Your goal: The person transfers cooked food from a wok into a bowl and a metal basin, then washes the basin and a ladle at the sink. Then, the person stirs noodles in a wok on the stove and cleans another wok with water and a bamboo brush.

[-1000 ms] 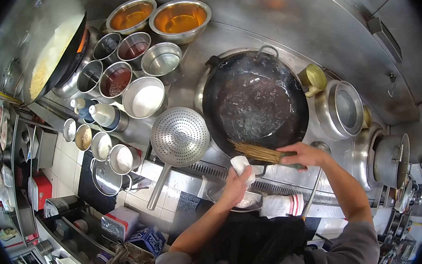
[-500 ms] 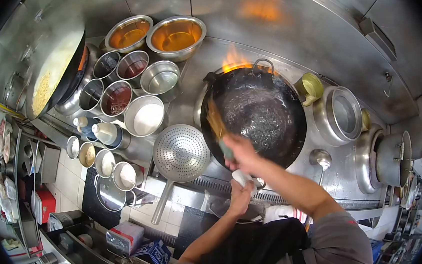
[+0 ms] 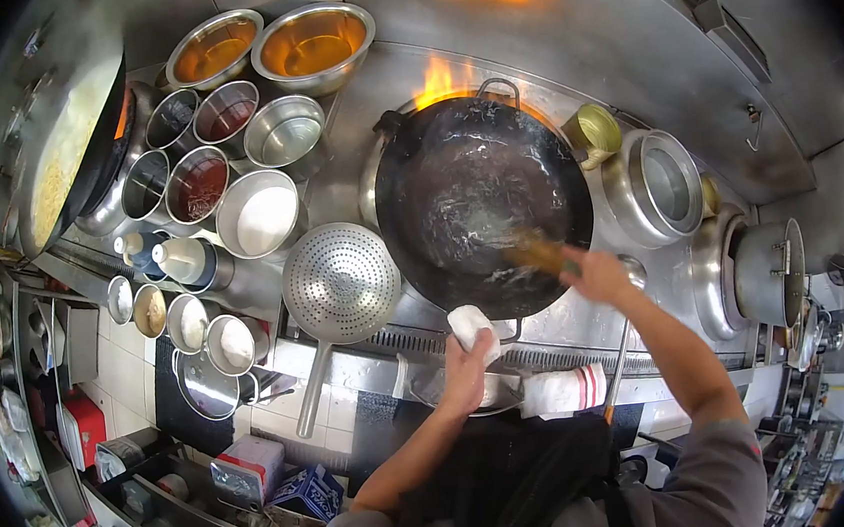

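Observation:
A large black wok (image 3: 423,273) sits on the burner with clear water swirling inside it. My right hand (image 3: 599,276) is closed around the handle of a wok brush (image 3: 533,252). The brush, blurred by motion, has its tan bristles down in the near right part of the wok. At the wok's near rim, my left hand (image 3: 465,375) grips a folded white cloth (image 3: 470,326). That cloth lies by the rim; whether it wraps the near handle cannot be made out.
Flames (image 3: 438,83) rise behind the wok. A perforated strainer (image 3: 341,283) lies to its left, near several seasoning pots (image 3: 259,213) and two bowls of amber liquid (image 3: 311,50). On the right are a ladle (image 3: 631,270) and metal pots (image 3: 671,181). A striped towel (image 3: 564,392) hangs in front.
My right hand has swept the brush from the wok's left side to its near right. My left hand with the cloth has shifted slightly. The whole view has moved a little.

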A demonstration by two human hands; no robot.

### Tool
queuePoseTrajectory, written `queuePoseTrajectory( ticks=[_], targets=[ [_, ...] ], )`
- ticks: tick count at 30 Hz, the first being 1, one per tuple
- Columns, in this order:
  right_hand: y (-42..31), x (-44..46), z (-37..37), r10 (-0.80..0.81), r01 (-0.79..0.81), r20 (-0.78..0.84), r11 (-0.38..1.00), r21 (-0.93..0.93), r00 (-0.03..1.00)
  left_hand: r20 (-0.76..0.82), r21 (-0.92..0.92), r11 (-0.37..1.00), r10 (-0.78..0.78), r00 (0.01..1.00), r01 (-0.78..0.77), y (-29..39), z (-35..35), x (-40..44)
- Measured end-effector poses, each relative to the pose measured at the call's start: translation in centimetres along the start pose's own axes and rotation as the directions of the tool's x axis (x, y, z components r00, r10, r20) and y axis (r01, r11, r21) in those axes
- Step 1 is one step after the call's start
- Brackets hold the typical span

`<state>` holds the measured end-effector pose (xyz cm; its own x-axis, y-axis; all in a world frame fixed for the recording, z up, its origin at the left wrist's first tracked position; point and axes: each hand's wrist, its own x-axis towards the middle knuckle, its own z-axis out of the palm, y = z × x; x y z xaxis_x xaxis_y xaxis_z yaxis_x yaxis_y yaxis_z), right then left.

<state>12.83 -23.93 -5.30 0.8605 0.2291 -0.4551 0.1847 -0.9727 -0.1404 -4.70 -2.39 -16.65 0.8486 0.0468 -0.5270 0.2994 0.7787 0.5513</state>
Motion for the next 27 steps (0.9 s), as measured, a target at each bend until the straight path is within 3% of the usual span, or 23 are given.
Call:
queuePoseTrajectory(
  ticks=[1, 3, 5, 8, 10, 12, 14, 16, 18, 20, 21, 22, 24, 27],
  targets=[
    [0.5, 1.4, -0.9, 0.064, -0.066, -0.057, 0.997, -0.046, 0.996, 0.005, -0.032, 0.999, -0.02, 1.0, 0.02, -0.1, -0.1, 0.1],
    [-1.3, 5.4, 0.0, 0.101, -0.087, -0.104, 0.988, 0.129, 0.989, 0.021, -0.063, 0.997, -0.047, 0.999, 0.048, -0.1, -0.1, 0.2],
    [-6.1, 7.0, 1.5, 0.163, -0.143, -0.14, 0.979, 0.148, 0.977, 0.051, -0.066, 0.996, -0.057, 0.997, 0.06, 0.3, -0.1, 0.3],
    [-8.2, 4.6, 3.7, 0.077, -0.055, -0.144, 0.987, 0.149, 0.987, -0.024, 0.098, 0.993, -0.062, 0.998, 0.064, 0.5, -0.2, 0.7],
    [-6.9, -0.4, 1.4, 0.078, -0.078, 0.01, 0.997, 0.009, 0.997, -0.042, 0.096, 0.994, -0.049, 0.998, 0.053, 0.7, 0.0, 0.6],
    [-0.1, -1.4, 3.3, 0.197, -0.197, -0.025, 0.943, -0.27, 0.98, -0.028, 0.048, 0.999, -0.019, 0.999, 0.021, 1.0, 0.1, 0.3],
    [2.0, 0.4, -0.1, 0.276, -0.32, -0.19, 0.907, -0.273, 0.942, 0.001, 0.051, 0.997, -0.053, 0.999, 0.053, 1.2, -0.3, 0.4],
    [1.3, 5.7, -2.1, 0.166, -0.234, -0.293, 0.949, -0.213, 0.942, 0.037, 0.033, 0.997, -0.072, 0.997, 0.07, 1.2, -0.6, 0.7],
    [-1.1, 12.6, 0.3, 0.237, -0.283, -0.301, 0.952, -0.118, 0.923, 0.028, 0.054, 0.997, -0.065, 0.998, 0.063, 1.3, -0.6, 0.6],
    [-5.6, 14.8, 3.4, 0.224, -0.187, -0.348, 0.973, 0.137, 0.91, 0.007, 0.091, 0.995, -0.041, 0.999, 0.04, 1.1, -0.8, 0.7],
    [-8.4, 13.7, 3.4, 0.283, -0.166, -0.218, 0.884, 0.437, 0.934, 0.036, 0.088, 0.996, -0.031, 0.999, 0.028, 1.3, -0.8, 0.5],
    [-11.0, 12.4, 3.0, 0.297, -0.163, -0.079, 0.707, 0.689, 0.952, 0.034, 0.07, 0.997, -0.032, 0.999, 0.03, 1.5, -0.7, 0.5],
    [-13.9, 11.2, 3.8, 0.212, -0.093, -0.047, 0.605, 0.791, 0.976, 0.035, 0.033, 0.999, -0.035, 0.999, 0.034, 1.7, -0.5, 0.4],
    [-15.1, 7.5, 4.0, 0.046, -0.105, 0.095, 0.561, 0.821, 0.994, 0.058, -0.011, 0.998, -0.053, 0.997, 0.054, 1.6, -0.9, 0.6]
  ],
)
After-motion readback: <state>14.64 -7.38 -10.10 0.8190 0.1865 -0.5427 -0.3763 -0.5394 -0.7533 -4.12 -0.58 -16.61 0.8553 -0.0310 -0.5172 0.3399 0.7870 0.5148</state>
